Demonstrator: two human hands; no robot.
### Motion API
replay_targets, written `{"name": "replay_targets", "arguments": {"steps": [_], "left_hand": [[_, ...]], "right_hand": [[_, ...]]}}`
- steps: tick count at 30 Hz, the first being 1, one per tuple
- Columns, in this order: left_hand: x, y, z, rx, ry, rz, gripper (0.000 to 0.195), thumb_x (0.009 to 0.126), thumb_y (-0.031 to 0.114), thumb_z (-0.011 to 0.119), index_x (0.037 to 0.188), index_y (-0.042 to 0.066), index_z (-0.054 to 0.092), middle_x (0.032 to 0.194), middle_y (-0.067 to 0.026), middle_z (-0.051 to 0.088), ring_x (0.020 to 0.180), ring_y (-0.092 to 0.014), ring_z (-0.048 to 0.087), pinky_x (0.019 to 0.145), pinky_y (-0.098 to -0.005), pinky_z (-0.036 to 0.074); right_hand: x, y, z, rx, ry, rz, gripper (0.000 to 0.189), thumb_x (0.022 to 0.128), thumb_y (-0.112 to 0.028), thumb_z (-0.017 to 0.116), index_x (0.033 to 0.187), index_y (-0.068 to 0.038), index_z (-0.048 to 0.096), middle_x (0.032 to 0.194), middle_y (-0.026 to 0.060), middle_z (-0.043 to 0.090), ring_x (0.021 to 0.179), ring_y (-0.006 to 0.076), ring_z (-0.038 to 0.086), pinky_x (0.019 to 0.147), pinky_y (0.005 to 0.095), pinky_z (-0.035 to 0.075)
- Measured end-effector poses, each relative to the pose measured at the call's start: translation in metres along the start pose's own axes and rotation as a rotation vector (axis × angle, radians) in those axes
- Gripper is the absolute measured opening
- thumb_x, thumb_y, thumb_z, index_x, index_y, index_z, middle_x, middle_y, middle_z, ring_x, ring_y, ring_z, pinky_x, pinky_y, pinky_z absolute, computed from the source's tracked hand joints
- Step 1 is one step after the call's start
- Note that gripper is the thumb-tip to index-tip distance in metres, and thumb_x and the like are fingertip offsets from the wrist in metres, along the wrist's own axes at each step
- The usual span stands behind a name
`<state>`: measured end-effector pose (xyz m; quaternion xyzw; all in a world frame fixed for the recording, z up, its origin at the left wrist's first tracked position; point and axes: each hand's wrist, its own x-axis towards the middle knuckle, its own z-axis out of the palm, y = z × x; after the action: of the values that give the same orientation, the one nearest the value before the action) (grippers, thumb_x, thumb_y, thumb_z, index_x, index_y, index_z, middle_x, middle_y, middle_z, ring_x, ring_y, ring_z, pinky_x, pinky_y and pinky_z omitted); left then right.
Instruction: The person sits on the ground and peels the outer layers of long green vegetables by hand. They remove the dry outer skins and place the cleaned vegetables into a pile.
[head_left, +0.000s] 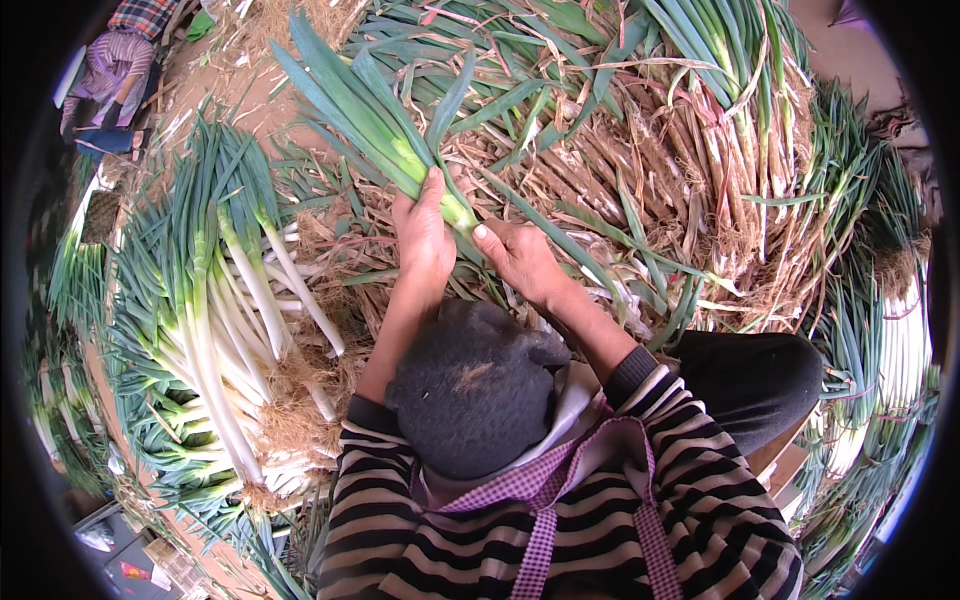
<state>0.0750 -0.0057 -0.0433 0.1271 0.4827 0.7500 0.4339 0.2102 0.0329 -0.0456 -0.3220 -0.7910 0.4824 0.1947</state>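
A large green onion (409, 157) slants between my hands, its broad leaves fanned toward the upper left. My left hand (426, 225) wraps its pale green stalk, thumb lying along the front. Just below, my right hand (521, 255) pinches the same stalk between thumb and fingers; its lower end is hidden. Under and around my hands lie loose leaves and dry husks (360, 240). To the left rests a heap of peeled white-stalked onions (199, 352) with roots. Soil-covered, unpeeled onions (615, 165) are piled ahead and to the right.
A dark rounded shape (472, 397) blocks the view below my hands. My bent leg (750, 390) is at right. Tied onion bundles (900, 352) stand beyond it. Another person (112, 75) bends at the far upper left, near more onions (79, 270).
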Motion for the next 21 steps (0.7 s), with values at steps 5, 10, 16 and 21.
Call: {"name": "replay_targets", "arguments": {"steps": [5,10,16,21], "left_hand": [[0.001,0.01,0.005,-0.275,-0.18,-0.061,0.047,0.087,0.037,0.056,0.116,0.002,0.047,0.101,-0.0121,0.06,0.088,-0.025,0.058,0.077,-0.0408,0.048],[0.015,0.031,0.007,-0.446,-0.245,0.018,0.047,0.089,0.046,0.047,0.112,0.006,0.049,0.094,-0.0043,0.056,0.077,-0.019,0.053,0.069,-0.0357,0.046],[0.02,0.023,0.011,-0.49,-0.106,-0.095,0.051,0.087,0.056,0.043,0.101,0.007,0.051,0.082,-0.002,0.05,0.071,-0.016,0.05,0.063,-0.033,0.043],[0.016,0.015,0.013,-0.425,-0.093,-0.093,0.05,0.087,0.057,0.044,0.096,0.008,0.051,0.073,-0.0015,0.049,0.063,-0.014,0.049,0.055,-0.0299,0.042]], "right_hand": [[-0.013,0.068,-0.001,0.149,0.001,0.213,0.04,0.094,-0.035,0.044,0.085,0.0,0.063,0.066,0.0204,0.058,0.062,0.0338,0.057,0.063,0.0396,0.046],[-0.055,0.124,-0.037,-0.263,0.084,0.587,0.04,0.09,-0.038,0.051,0.081,-0.001,0.062,0.062,0.0116,0.058,0.059,0.0171,0.057,0.06,0.0314,0.046],[-0.028,0.054,-0.043,0.497,-0.197,0.196,0.054,0.093,-0.048,0.042,0.115,-0.001,0.055,0.096,0.0083,0.062,0.09,0.017,0.057,0.08,0.0318,0.045],[0.014,-0.001,-0.006,0.401,-0.075,0.2,0.041,0.092,-0.039,0.05,0.087,0.0,0.061,0.069,0.0006,0.054,0.066,0.009,0.045,0.064,0.0255,0.041]]}}
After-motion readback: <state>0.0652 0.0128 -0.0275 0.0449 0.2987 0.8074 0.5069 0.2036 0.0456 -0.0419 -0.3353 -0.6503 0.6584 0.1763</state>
